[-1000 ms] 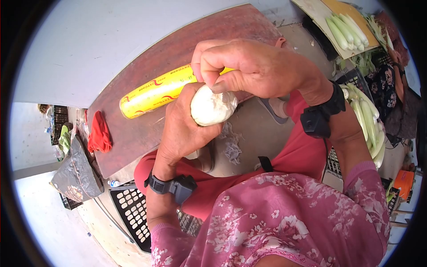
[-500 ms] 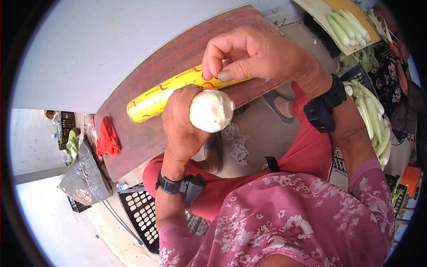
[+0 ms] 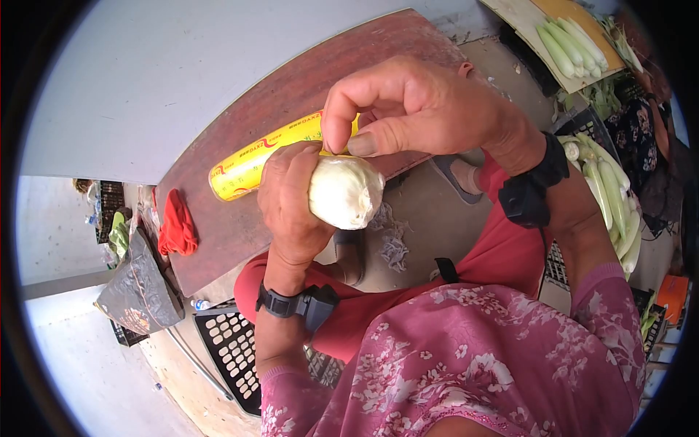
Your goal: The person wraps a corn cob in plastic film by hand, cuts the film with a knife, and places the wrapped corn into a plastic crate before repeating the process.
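Observation:
My left hand point(image 3: 293, 200) is wrapped round a pale, cream-white vegetable head point(image 3: 345, 195), cabbage-like, with its round end facing me. Its surface has a slight sheen, as if under clear film. Just above, my right hand point(image 3: 404, 109) has thumb and forefinger pinched together at the head's upper edge; whatever lies between those fingertips is too small to make out. Behind both hands a yellow printed roll of plastic wrap point(image 3: 251, 162) rests on the reddish-brown table point(image 3: 240, 105), its far end partly covered by my right hand.
A red cloth point(image 3: 177, 223) lies at the table's left edge. Below is a black plastic crate point(image 3: 228, 349). To the right, long pale-green vegetables point(image 3: 610, 193) fill a crate, and several more point(image 3: 570, 47) sit on a board. Scraps point(image 3: 394, 247) litter the floor near my feet.
My right hand has come down slightly, its pinched fingertips now at the head's upper edge. The vegetable head has tilted a little downward in my left hand.

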Demonstrator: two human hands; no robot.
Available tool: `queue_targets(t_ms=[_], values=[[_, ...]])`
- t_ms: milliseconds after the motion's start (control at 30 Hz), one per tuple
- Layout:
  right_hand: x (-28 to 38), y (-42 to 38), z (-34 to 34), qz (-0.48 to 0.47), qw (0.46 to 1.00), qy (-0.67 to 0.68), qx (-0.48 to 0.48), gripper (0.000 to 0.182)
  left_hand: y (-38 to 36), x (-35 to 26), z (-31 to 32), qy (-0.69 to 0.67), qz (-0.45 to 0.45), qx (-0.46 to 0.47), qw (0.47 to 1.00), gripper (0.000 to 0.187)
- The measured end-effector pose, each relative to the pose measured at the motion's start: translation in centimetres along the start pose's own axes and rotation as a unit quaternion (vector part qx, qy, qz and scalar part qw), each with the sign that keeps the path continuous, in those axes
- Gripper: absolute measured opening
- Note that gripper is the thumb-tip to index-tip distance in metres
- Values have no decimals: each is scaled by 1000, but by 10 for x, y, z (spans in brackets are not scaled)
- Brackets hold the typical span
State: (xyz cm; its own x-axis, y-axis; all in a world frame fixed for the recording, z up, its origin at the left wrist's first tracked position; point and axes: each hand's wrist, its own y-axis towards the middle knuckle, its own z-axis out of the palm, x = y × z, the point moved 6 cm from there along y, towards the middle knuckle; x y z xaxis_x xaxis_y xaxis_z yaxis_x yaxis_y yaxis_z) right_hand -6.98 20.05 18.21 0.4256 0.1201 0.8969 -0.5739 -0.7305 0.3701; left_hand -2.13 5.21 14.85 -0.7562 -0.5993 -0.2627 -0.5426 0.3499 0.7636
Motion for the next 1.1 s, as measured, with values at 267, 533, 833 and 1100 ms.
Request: queue_targets(t_ms=[267,533,833,1100], values=[[-1,-1,4,43,999,-26,5,17,5,-3,1,28,70,-28,997,47],[-1,-3,4,116,992,-53,-4,17,6,-3,1,34,89,3,995,55],[4,-8,-4,16,995,-94,-16,20,5,5,2,59,77,-26,995,49],[6,-6,4,87,996,-6,-15,15,4,4,4,57,99,-29,993,51]])
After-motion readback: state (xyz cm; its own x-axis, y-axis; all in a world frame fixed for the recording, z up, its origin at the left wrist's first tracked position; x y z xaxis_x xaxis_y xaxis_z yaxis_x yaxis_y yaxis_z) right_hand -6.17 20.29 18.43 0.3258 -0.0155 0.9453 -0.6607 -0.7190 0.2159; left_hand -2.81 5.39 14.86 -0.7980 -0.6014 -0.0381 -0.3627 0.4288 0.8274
